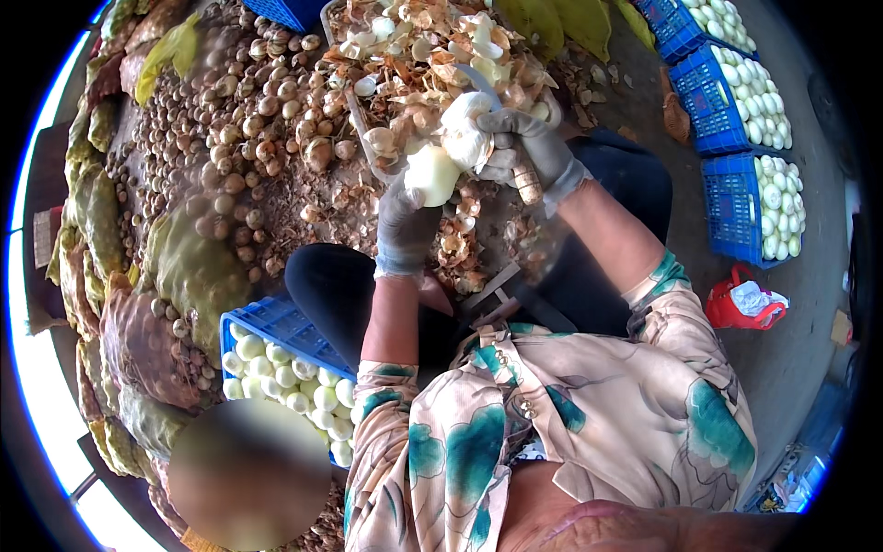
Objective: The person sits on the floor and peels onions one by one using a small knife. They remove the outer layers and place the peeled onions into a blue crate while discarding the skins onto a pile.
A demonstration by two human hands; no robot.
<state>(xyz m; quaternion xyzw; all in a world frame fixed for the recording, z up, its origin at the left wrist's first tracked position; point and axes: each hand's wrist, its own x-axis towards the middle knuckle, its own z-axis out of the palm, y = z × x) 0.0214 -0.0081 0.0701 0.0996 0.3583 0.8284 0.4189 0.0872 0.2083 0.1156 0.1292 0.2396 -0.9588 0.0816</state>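
Observation:
Both hands wear pale grey gloves. My left hand [408,224] holds a peeled white onion [432,175] from below, over the near edge of a tray of skins. My right hand [528,152] grips the cork-like handle [527,183] of a knife together with white, papery onion layers [468,131]. The knife's curved blade [479,84] points up and to the left behind those layers, partly hidden. The peeled onion touches the layers; whether they are loose skin or cover another onion, I cannot tell.
A tray [359,127] heaped with onion skins [421,62] lies ahead. Unpeeled onions [234,124] cover the floor at left, beside filled mesh sacks [196,276]. Blue crates of peeled onions stand at right [735,207] and near my left knee [283,321]. A red bag [728,303] lies at right.

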